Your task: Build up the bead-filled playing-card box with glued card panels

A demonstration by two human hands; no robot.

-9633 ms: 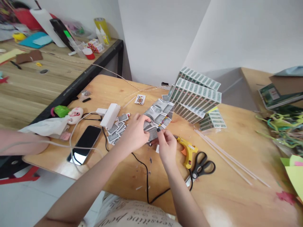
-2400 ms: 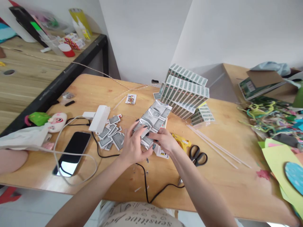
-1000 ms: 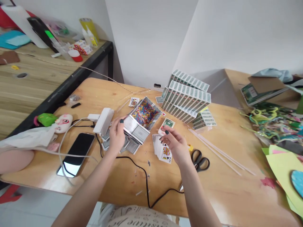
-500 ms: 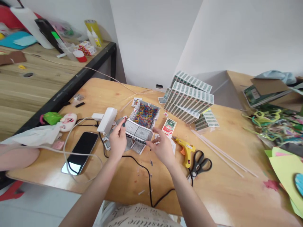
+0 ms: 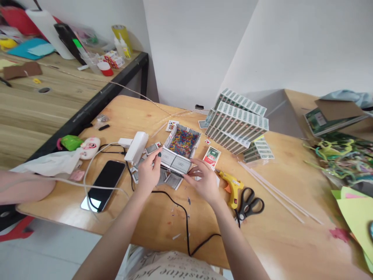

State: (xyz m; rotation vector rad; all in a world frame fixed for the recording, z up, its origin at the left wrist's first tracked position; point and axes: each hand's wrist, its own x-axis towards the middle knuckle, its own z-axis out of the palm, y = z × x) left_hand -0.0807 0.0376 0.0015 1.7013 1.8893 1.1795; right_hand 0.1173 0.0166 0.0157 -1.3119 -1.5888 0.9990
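Note:
Both hands hold a panel of joined playing cards (image 5: 175, 161), grey backs facing up, at the near end of a small open box (image 5: 184, 141) walled with cards and patterned in many colours inside. My left hand (image 5: 150, 169) pinches the panel's left end between thumb and fingers. At the right end, my right hand (image 5: 202, 179) grips it the same way. I cannot tell whether the panel is fixed to the box. Loose cards (image 5: 174, 181) lie beneath it. A red and green card pack (image 5: 211, 156) rests right of the box.
A yellow glue gun (image 5: 234, 188) and black-handled scissors (image 5: 250, 204) lie to the right, beside white sticks (image 5: 279, 192). Stacked card packs (image 5: 240, 124) stand behind. At left are a phone (image 5: 103, 186) and a white power adapter (image 5: 136, 147). A black cable (image 5: 186, 225) crosses the front.
The whole view has shifted slightly, so things appear further right. Both hands keep hold of the card panel, which looks tilted a little differently against the box.

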